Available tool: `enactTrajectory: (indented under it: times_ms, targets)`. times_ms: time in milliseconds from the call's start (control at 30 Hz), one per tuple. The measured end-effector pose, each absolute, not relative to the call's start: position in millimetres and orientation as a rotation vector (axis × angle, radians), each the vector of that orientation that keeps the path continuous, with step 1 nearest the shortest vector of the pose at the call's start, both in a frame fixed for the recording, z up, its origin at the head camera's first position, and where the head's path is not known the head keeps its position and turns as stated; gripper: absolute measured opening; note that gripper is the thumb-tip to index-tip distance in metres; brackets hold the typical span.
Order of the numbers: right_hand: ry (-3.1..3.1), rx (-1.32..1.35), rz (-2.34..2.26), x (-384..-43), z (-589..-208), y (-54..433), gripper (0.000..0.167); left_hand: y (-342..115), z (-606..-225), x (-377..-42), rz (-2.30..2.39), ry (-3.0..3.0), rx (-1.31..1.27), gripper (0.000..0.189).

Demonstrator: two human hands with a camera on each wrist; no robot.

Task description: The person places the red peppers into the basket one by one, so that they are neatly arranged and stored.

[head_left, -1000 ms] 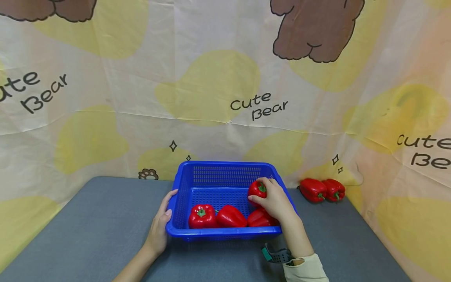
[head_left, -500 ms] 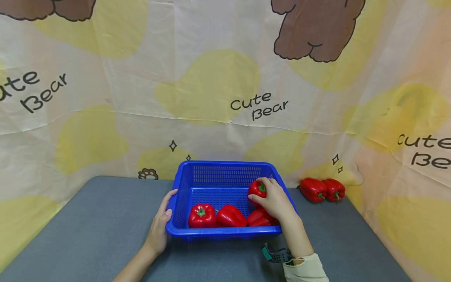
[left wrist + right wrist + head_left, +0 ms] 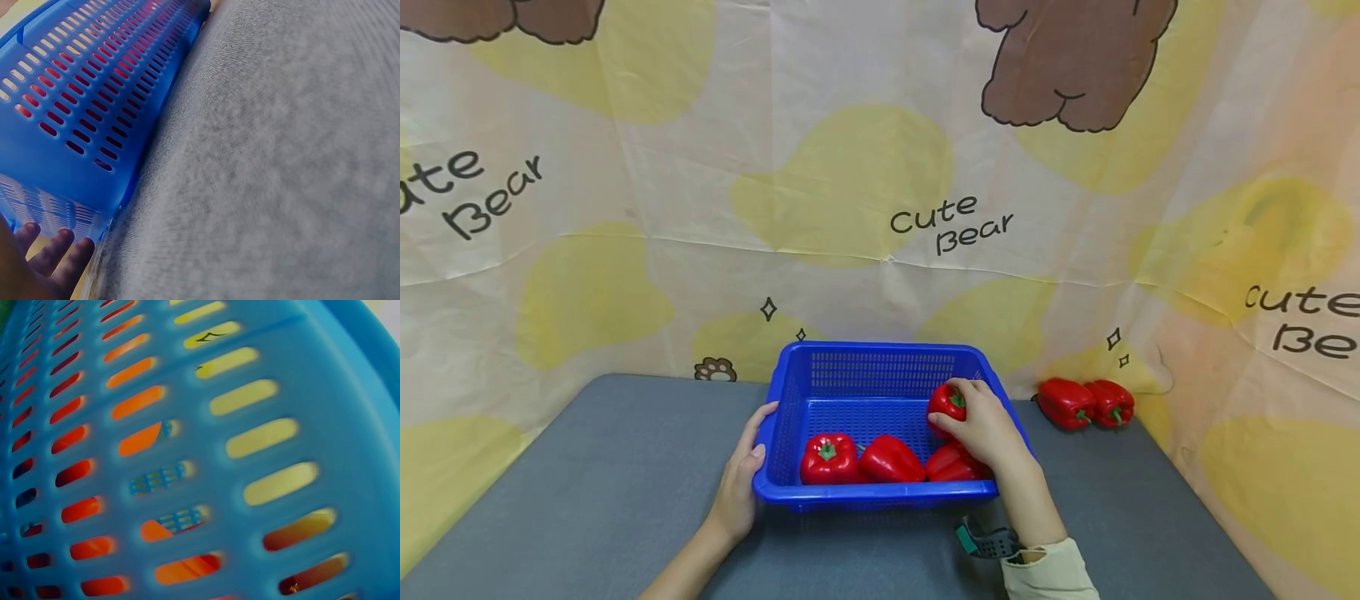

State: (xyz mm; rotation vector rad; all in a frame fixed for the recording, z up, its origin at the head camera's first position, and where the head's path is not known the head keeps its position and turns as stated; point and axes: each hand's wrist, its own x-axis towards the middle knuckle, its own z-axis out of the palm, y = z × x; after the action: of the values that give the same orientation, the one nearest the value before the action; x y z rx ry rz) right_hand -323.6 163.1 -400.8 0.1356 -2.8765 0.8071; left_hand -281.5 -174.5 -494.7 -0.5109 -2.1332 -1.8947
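A blue slotted plastic basket [image 3: 880, 493] stands on the grey table. My left hand [image 3: 736, 492] rests against its left end, fairly straight fingers touching the outside, as the left wrist view also shows its fingers [image 3: 74, 262]. Inside the basket, at the right, my right hand [image 3: 988, 425] grips a red bell pepper [image 3: 943, 402] with a green stem. Along the front wall lie three more red peppers: a left one [image 3: 829, 460], a middle one [image 3: 891, 460] and a right one [image 3: 953, 463], partly covered by my right forearm. In the right wrist view, slots in the basket wall [image 3: 331, 400] show red behind.
Two red bell peppers [image 3: 1066, 405] lie side by side on the table [image 3: 1150, 517], right of the basket near the back. A patterned cloth [image 3: 850, 183] hangs behind the table. A dark band [image 3: 992, 543] sits at my right wrist, near the light sleeve.
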Motion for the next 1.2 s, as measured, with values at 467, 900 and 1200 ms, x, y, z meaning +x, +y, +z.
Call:
enactTrajectory:
  times_ms: [467, 900, 1200]
  targets:
    - [-2.966, 0.186, 0.702, -322.7, -405.5, 159.7, 0.060, -173.8, -491.1, -280.1, -1.893, -2.151, -0.488, 0.055]
    - [-2.964, 0.220, 0.658, -321.6, -406.6, 159.7, 0.059, -173.6, -490.6, -279.0, -1.911, -2.142, -0.493, 0.055]
    - [-2.965, 0.222, 0.660, -320.8, -406.5, 159.8, 0.059, -173.4, -491.4, -280.2, -1.910, -2.152, -0.502, 0.055]
